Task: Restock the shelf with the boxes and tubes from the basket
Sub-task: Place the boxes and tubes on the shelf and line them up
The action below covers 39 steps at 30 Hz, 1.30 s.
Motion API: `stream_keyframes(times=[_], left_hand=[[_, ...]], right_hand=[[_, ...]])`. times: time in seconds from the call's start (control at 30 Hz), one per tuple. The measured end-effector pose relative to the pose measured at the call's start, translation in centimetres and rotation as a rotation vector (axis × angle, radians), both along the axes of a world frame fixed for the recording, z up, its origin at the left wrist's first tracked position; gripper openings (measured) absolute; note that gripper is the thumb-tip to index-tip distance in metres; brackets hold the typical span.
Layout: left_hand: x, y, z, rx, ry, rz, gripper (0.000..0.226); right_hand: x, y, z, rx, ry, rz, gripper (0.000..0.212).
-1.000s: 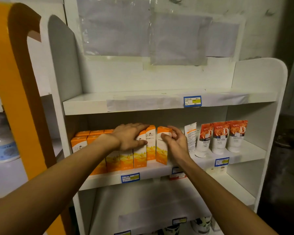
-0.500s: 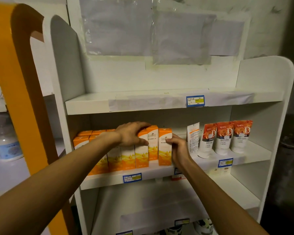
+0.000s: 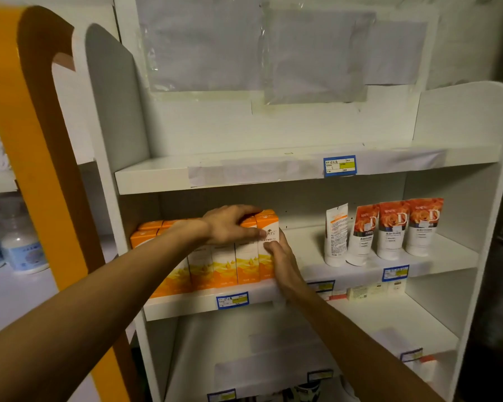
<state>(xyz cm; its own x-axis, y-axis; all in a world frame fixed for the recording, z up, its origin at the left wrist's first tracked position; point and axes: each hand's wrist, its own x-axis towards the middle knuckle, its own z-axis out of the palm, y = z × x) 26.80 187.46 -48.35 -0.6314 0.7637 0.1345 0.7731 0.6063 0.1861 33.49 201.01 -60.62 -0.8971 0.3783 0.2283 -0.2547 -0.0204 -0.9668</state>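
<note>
- Squaring up the row of orange boxes (image 3: pixel 230 265) on the middle shelf (image 3: pixel 346 274), which stand upright and packed side by side at its left end.
- Left hand (image 3: pixel 230 224) laid over the box tops, fingers fairly straight and thumb down the front, gripping nothing; judged to be steadying the row so it cannot tip.
- Right hand (image 3: pixel 282 256) pressed against the open side of the end box (image 3: pixel 266 227), fingers curled round its front edge; apparently nudging it tight against its neighbours.
- Four tubes (image 3: pixel 389 230) standing cap-down further right on the same shelf, well apart from the boxes, with bare shelf between; likely room for more stock.
- Blue price tags (image 3: pixel 232 300) on the shelf lip below each group, presumably marking where each product belongs.
- Basket not in view, so remaining stock cannot be judged.
- Upper shelf (image 3: pixel 273 172) carrying only a label; white bottles (image 3: pixel 21 245) on the neighbouring unit at left.
</note>
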Motion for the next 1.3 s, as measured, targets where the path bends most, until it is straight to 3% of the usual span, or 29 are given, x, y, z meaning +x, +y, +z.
stream_keyframes(times=[0.47, 0.57, 0.67, 0.77, 0.87, 1.13, 1.3], left_hand=[[-0.3, 0.5, 0.6, 0.110, -0.189, -0.023, 0.071], [-0.4, 0.5, 0.4, 0.108, -0.191, -0.028, 0.070], [-0.5, 0.7, 0.4, 0.066, -0.119, -0.019, 0.071], [-0.5, 1.0, 0.6, 0.011, -0.005, 0.019, 0.077], [0.1, 1.7, 0.9, 0.061, 0.130, 0.010, 0.088], [6.7, 6.9, -0.2, 0.281, 0.500, -0.216, 0.055], [9.6, 11.5, -3.4, 0.400, 0.248, -0.086, 0.077]], right_hand=[[0.6, 0.7, 0.0, 0.181, -0.046, -0.025, 0.032], [0.8, 0.8, 0.1, 0.243, -0.059, -0.016, 0.045], [1.9, 1.6, 0.0, 0.387, -0.028, -0.148, 0.066], [4.1, 4.0, 0.4, 0.454, 0.061, -0.379, 0.044], [5.9, 7.0, 0.8, 0.522, 0.001, -0.500, 0.021], [9.9, 12.4, 0.6, 0.561, -0.191, -0.642, 0.011], [11.1, 14.2, -0.3, 0.614, -0.331, -0.719, 0.029]])
